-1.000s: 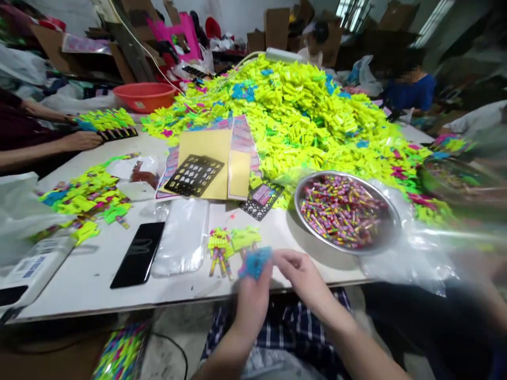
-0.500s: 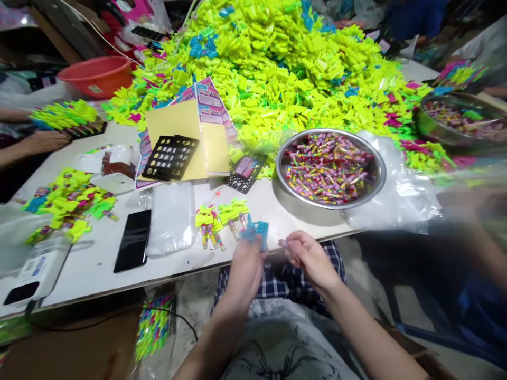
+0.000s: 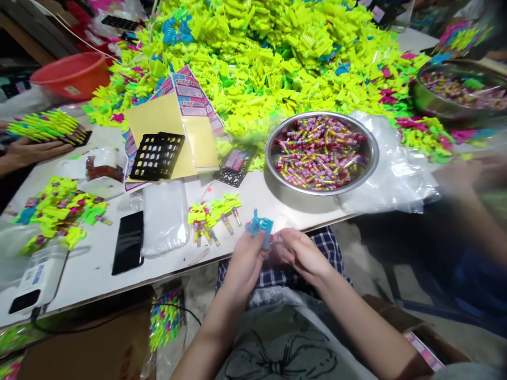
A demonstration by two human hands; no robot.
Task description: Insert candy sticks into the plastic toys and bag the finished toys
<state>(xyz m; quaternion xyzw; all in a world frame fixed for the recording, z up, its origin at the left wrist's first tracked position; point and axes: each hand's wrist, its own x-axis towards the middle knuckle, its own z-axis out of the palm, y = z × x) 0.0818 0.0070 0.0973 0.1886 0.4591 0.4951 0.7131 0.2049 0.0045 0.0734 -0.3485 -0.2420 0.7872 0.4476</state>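
My left hand (image 3: 249, 258) grips a blue plastic toy piece (image 3: 262, 226) just over the front edge of the white table. Close beside it on the right, my right hand (image 3: 299, 250) pinches a small candy tube (image 3: 276, 239), whose end meets the blue piece. Several yellow pieces with candy tubes attached (image 3: 214, 212) lie on the table left of my hands. A steel bowl (image 3: 372, 171) full of candy tubes (image 3: 322, 153) stands behind my right hand. Beyond it rises a big heap of yellow-green pieces (image 3: 253, 68).
On the left lie a black phone (image 3: 128, 243), clear bags (image 3: 164, 219), a white box (image 3: 41, 272) and more yellow pieces (image 3: 59, 211). Card sheets (image 3: 154, 113) with black trays stand behind. Another person's hand (image 3: 37, 150) is at far left; a blurred arm (image 3: 467, 184) is at right.
My right hand has moved left, bringing the candy tube up to the blue piece in my left hand. The whole view has shifted slightly.
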